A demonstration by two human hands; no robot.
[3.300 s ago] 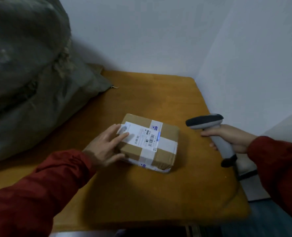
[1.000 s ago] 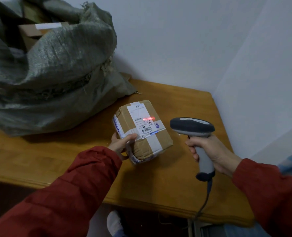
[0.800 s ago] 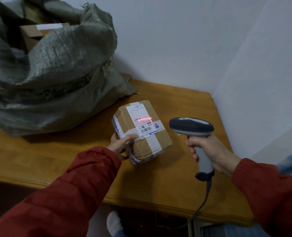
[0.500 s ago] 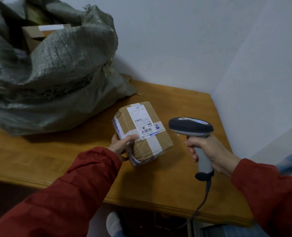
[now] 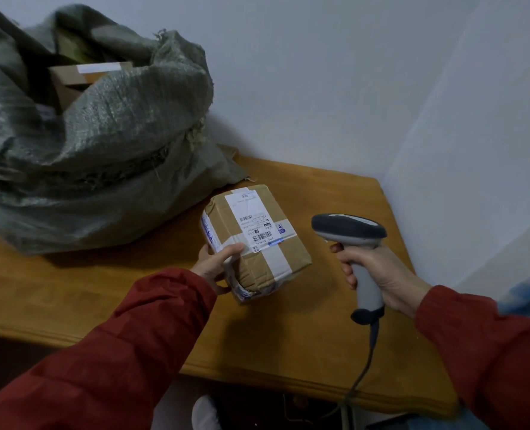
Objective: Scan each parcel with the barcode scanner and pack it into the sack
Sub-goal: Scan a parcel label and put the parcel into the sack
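Note:
A brown cardboard parcel (image 5: 257,240) with clear tape and a white barcode label is tilted up off the wooden table (image 5: 133,283). My left hand (image 5: 217,268) grips its near left edge, thumb on top. My right hand (image 5: 378,271) holds the grey barcode scanner (image 5: 349,232) by its handle, to the right of the parcel, head pointing left toward the label. No red beam shows on the label. The grey-green woven sack (image 5: 102,144) slumps at the back left, mouth open, with another taped box (image 5: 80,79) inside.
White walls meet in a corner behind and to the right of the table. The scanner's cable (image 5: 363,367) hangs over the table's front edge. A white shoe tip (image 5: 204,412) shows below the edge.
The red scan line that lay across the label a second ago has gone out. Parcel, hands and scanner have barely moved since; earlier the parcel lay flat on the table.

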